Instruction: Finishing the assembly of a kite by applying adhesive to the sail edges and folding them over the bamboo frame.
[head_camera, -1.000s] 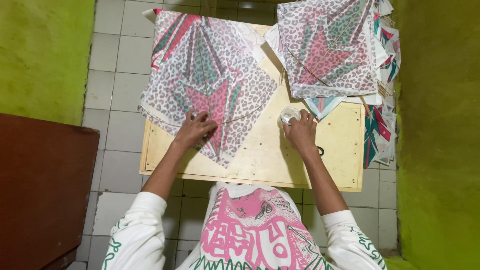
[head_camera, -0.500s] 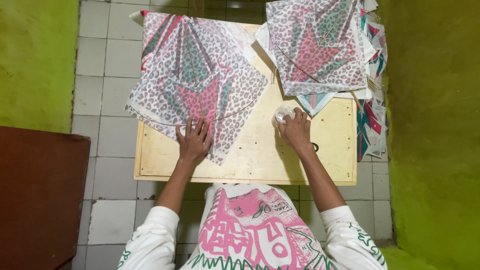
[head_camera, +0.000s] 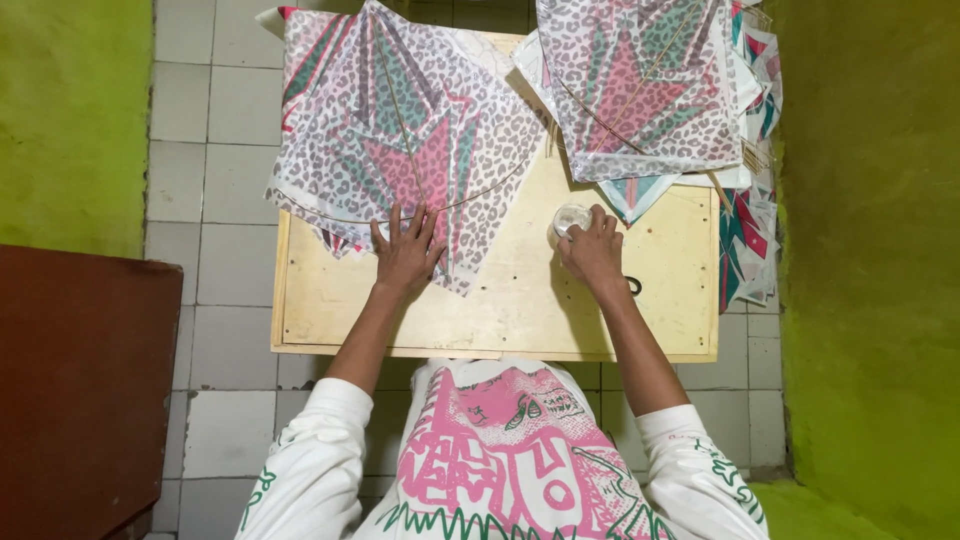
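Note:
A leopard-print paper kite (head_camera: 400, 130) with pink and teal star pattern and thin bamboo sticks lies on the left half of a low wooden table (head_camera: 500, 310). My left hand (head_camera: 405, 250) presses flat on its lower edge, fingers spread. My right hand (head_camera: 592, 248) rests on the table with its fingertips at a small round white container (head_camera: 570, 217). Whether the fingers grip it or dip into it is unclear.
A stack of similar kites (head_camera: 640, 90) covers the table's back right corner, and more kites (head_camera: 750, 230) hang off the right edge. Green walls stand left and right. A dark brown cabinet (head_camera: 80, 390) sits at lower left on the tiled floor (head_camera: 220, 200).
The view has shifted, so the table sits further right in frame. My left hand has stayed flat on the kite's lower edge, and my right hand stays at the small white container.

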